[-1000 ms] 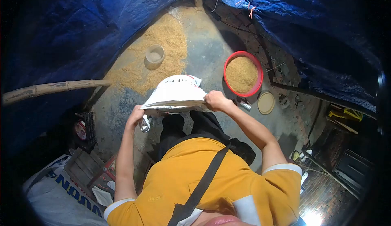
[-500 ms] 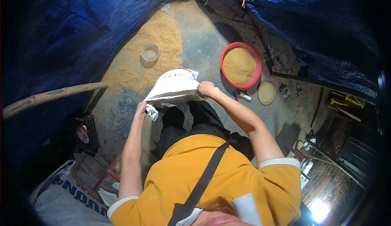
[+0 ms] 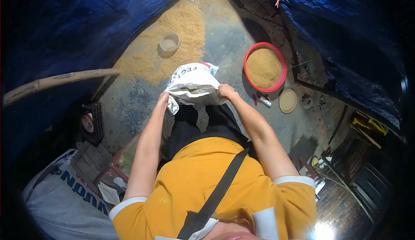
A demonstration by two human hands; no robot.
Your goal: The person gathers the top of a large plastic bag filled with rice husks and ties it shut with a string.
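A white woven sack (image 3: 193,78) with dark and red print hangs in front of my legs, its mouth partly spread. My left hand (image 3: 163,99) is closed on the left corner of its rim, where a bunched white flap hangs down. On the opposite corner, my right hand (image 3: 225,91) grips the rim with curled fingers. What is inside the sack cannot be made out. Beyond it, a heap of golden grain (image 3: 183,24) lies spread on the floor, with a translucent round tub (image 3: 169,41) sitting on it.
To the right stands a red basin (image 3: 284,73) full of grain, near a beige round lid (image 3: 288,101) and a small white packet (image 3: 265,101). A bamboo pole (image 3: 60,81) juts in from the left. Blue tarpaulin (image 3: 78,24) walls both sides. A large printed sack (image 3: 65,201) lies lower left.
My hands have lifted slightly away from my body with the sack, and its mouth gapes more toward me. The view has shifted, so the floor items appear farther right.
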